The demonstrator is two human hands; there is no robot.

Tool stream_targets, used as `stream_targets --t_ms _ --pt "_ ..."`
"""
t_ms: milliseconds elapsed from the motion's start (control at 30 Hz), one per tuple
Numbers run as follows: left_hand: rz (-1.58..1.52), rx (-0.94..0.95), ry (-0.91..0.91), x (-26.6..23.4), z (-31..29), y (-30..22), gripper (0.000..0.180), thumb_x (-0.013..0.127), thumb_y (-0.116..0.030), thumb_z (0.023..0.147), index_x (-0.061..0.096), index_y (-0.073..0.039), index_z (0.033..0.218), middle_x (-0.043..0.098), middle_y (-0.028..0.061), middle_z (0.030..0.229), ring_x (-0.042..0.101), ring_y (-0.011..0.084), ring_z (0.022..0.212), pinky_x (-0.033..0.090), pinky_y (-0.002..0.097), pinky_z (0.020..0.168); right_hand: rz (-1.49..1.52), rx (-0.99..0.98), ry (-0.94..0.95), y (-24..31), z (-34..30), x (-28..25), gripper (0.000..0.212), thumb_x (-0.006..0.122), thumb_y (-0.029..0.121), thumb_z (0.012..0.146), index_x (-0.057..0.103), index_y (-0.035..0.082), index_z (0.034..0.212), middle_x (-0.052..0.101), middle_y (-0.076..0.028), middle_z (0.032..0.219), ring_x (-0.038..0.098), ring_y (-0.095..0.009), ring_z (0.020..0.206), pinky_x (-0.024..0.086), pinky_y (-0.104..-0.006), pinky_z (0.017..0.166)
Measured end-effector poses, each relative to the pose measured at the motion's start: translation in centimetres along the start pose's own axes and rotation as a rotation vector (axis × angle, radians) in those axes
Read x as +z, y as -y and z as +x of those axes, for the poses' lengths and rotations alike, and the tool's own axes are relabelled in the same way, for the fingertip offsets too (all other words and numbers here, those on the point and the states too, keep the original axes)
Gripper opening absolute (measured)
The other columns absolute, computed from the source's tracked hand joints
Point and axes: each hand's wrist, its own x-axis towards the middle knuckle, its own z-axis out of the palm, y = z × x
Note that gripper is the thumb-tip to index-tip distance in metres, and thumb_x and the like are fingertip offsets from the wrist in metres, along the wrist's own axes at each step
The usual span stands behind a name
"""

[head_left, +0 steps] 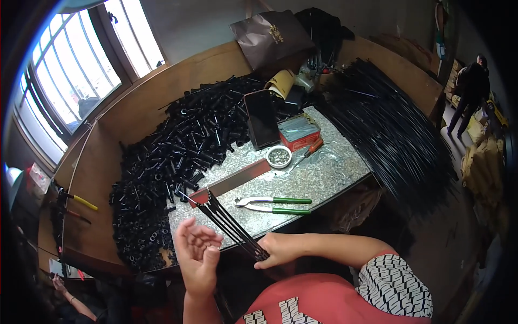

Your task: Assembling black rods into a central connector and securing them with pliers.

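A bunch of thin black rods (232,225) slants across the bench's (340,162) near edge, its lower end gripped in the person's right hand (280,247), its upper ends by the near end of a long red-sided channel (234,184). Just left of the rods, the left hand (199,256) is raised, unclenched and holding nothing, fingers loosely bent. Green-handled pliers (291,201) lie right of the rods; beyond sits a round white dish (280,167) of small pieces.

A barred window (73,62) is set at upper left; a dark bag (264,39) is placed at the desk's (345,161) rear, a black phone (261,120) near a yellow roll (281,83); a dark-clothed person (474,83) is shown at right
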Motion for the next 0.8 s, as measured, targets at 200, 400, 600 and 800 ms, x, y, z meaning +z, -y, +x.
stream_targets --t_ms 200,400,600,800 --pt "-0.299 0.024 -0.023 -1.1 3.4 -2.3 0.062 0.071 -0.014 0.084 0.032 -0.001 0.131 0.050 0.0124 0.107 0.059 0.0150 0.083 0.048 0.0222 0.072 0.013 0.101 0.211 0.2 0.2 2.3 0.048 0.068 0.039 0.082 0.059 -0.007 0.072 0.063 -0.019 0.064 0.065 -0.031 0.060 0.052 -0.0381 0.058" --pt "-0.337 -0.052 0.195 -1.6 4.9 -2.6 0.023 0.067 0.008 0.075 0.059 -0.001 0.094 0.054 0.0091 0.101 0.052 0.0096 0.083 0.046 0.0216 0.069 0.046 0.159 0.326 0.1 0.3 2.0 0.045 0.069 0.043 0.082 0.060 -0.001 0.080 0.063 -0.015 0.073 0.065 -0.027 0.068 0.051 -0.0359 0.064" --pt "-0.193 -0.110 0.222 -2.0 5.0 -3.0 0.010 0.068 0.003 0.079 0.060 -0.002 0.084 0.054 0.0061 0.097 0.053 0.0095 0.085 0.047 0.0231 0.071 0.115 -0.119 0.137 8.0 1.9 -6.7 0.039 0.076 0.031 0.078 0.060 0.003 0.100 0.059 -0.003 0.080 0.055 -0.009 0.073 0.044 -0.0269 0.062" --pt "-0.274 -0.133 0.249 -1.8 4.5 -3.5 0.016 0.073 -0.010 0.079 0.062 -0.001 0.075 0.059 0.0073 0.080 0.055 0.0146 0.076 0.045 0.0271 0.070 0.234 -0.257 -0.091 9.6 3.3 -8.0 0.027 0.074 0.023 0.080 0.056 0.004 0.071 0.049 0.001 0.061 0.044 -0.005 0.059 0.036 -0.0265 0.053"
